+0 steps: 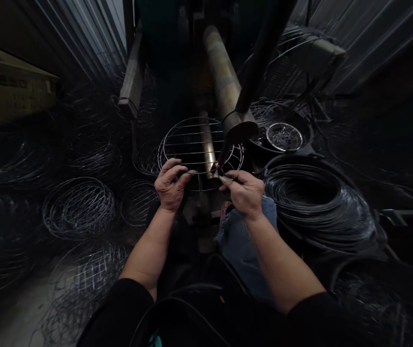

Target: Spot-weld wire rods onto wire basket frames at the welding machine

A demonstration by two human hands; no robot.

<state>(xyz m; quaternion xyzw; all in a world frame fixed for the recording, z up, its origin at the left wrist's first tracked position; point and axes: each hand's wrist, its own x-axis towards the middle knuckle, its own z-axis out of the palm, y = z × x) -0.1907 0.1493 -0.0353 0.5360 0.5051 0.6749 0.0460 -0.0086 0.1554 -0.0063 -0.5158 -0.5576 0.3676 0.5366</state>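
Note:
A round wire grille [192, 140] with parallel cross wires lies under a metal machine arm [224, 82] in front of me. My left hand [170, 185] is closed on the grille's near left rim. My right hand [244, 193] pinches a thin wire [228, 179] at the grille's near right edge, beside the dark tip of the machine [240, 130]. A brass-coloured rod [208, 149] runs beneath the grille.
Stacks of finished wire grilles [78, 207] fill the floor on the left. A large coil of black wire [318, 202] sits to the right, with a bowl of small wire pieces [284, 136] behind it. Corrugated metal walls stand at the back.

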